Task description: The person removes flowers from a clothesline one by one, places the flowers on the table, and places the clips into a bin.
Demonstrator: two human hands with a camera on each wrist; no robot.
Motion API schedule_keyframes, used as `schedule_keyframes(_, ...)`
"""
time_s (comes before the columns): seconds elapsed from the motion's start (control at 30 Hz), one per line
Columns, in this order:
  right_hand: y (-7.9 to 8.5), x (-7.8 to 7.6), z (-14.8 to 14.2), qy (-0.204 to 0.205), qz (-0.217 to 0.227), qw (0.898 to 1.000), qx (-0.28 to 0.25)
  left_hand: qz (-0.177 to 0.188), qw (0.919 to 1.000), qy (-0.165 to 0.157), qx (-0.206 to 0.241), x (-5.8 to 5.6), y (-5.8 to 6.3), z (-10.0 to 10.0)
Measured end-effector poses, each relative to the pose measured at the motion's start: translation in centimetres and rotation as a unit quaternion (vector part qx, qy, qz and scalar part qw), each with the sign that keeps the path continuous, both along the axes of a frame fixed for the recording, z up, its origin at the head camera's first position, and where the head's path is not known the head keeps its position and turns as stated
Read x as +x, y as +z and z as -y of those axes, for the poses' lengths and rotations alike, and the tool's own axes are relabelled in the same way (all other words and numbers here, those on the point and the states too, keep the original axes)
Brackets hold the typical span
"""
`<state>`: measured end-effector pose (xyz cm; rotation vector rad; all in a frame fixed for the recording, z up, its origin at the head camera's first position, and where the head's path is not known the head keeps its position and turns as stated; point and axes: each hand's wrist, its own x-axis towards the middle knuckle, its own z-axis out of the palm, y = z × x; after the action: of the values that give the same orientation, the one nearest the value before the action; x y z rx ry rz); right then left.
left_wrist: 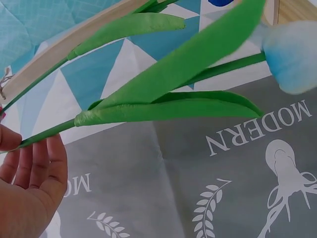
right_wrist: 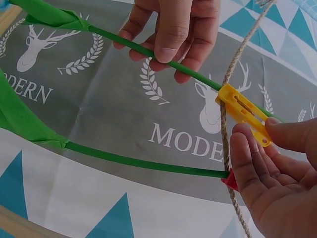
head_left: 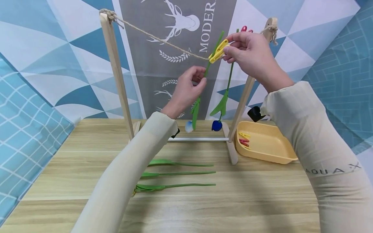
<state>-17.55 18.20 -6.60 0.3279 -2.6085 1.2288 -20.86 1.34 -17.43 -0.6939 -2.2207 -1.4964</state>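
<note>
My left hand [head_left: 187, 85] pinches the green stem of an artificial tulip [left_wrist: 292, 59] that hangs head down, its bloom white and pale blue. My right hand [head_left: 252, 53] holds a yellow clothespin [head_left: 218, 51] between thumb and fingers. In the right wrist view this clothespin [right_wrist: 242, 113] sits across the rope [right_wrist: 223, 134], right at the tulip's stem [right_wrist: 203, 81]. Beside it hangs a dark blue tulip [head_left: 217, 125], upside down, its stem held at the rope by a red clothespin [right_wrist: 230, 180] partly hidden behind the right hand's fingers.
Two wooden posts [head_left: 115, 61] carry the sagging rope, with a white bar [head_left: 201, 139] low between them. Three green-stemmed flowers [head_left: 189, 173] lie on the wooden table [head_left: 221, 207], their heads hidden by the left sleeve. A yellow tray [head_left: 269, 158] with several clothespins [head_left: 244, 142] stands at right.
</note>
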Motion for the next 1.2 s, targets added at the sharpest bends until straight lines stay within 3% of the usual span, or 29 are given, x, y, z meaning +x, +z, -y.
schedule_keyframes(0.27, -0.1, 0.0, -0.1, 0.0, 0.0, 1.0, 0.01, 0.006, 0.9999, 0.014, -0.004, 0.0, 0.2, 0.1)
schedule_keyframes(0.43, -0.4, 0.3, -0.3, 0.003, -0.027, 1.0, 0.005, 0.003, 0.9999, 0.013, 0.0, 0.1, 0.3, 0.3)
schedule_keyframes(0.8, -0.7, 0.6, -1.0, 0.011, -0.065, 0.996, -0.057, -0.015, 0.9997, 0.015, -0.01, 0.0, -0.2, 1.9)
schedule_keyframes(1.03, -0.5, 1.0, -1.7, 0.022, -0.079, 0.987, -0.136, -0.039, 0.9965, 0.037, -0.063, 0.4, -1.0, 3.6)
schedule_keyframes(1.2, -0.7, 1.3, -2.7, 0.044, -0.075, 0.975, -0.205, -0.083, 0.9851, 0.036, -0.146, 1.2, -1.6, 4.2)
